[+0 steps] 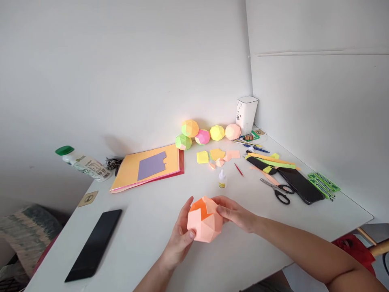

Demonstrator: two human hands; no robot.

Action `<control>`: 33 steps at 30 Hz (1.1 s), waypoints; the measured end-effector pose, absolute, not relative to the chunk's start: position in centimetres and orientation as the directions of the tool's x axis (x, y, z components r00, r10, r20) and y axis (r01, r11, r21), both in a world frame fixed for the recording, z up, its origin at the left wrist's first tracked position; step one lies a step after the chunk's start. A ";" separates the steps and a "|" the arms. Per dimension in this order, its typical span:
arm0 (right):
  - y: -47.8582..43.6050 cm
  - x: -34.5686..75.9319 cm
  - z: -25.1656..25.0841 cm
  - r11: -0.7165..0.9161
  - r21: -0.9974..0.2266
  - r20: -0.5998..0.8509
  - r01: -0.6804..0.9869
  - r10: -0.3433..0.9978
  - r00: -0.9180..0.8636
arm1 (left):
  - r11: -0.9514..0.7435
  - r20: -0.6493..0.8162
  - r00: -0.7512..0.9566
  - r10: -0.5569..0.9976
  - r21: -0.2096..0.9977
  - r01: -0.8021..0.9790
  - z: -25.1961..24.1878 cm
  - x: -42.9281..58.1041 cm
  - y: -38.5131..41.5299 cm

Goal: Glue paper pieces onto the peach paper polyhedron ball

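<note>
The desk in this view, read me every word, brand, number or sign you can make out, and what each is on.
No words or numbers are legible.
Green-capped bottle: label printing, too small to read.
Small white dropper bottle: yellow label, too small.
Green packets: lettering, too blurred.
Square tan card: round dark emblem, details unclear.
White upright box: dark marks, unreadable.

the light is soft, shadows faint, edges stretched.

Right hand (236,211) — some fingers behind paper ball (207,229), small-bottle label (222,185) — too small
</note>
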State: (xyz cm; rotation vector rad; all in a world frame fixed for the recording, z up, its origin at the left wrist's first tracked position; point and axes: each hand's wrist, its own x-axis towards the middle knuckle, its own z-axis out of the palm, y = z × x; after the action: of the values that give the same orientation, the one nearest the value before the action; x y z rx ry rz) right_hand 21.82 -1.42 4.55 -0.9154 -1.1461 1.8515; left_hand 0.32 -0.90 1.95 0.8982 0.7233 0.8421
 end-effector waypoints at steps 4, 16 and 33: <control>-1.6 21.7 3.8 -0.271 -0.930 -0.158 -0.250 0.906 -0.392 | 0.373 -0.238 0.396 0.887 0.874 -0.310 2.0 0.6 -0.7; -2.6 21.5 3.1 -0.162 -0.986 -0.166 0.044 0.914 -0.371 | 0.268 -0.201 0.327 0.923 0.948 -0.172 1.2 0.4 -0.9; -2.5 21.7 3.5 0.314 -0.949 0.295 -0.020 0.864 -0.408 | 0.689 -0.331 0.666 0.668 0.613 -0.386 1.1 -0.4 0.2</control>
State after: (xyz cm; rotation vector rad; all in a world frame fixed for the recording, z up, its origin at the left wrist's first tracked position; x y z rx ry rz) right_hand 21.65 -2.54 3.46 -0.7720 -1.6765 1.2279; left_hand -0.42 0.20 1.05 0.5317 0.5766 0.6277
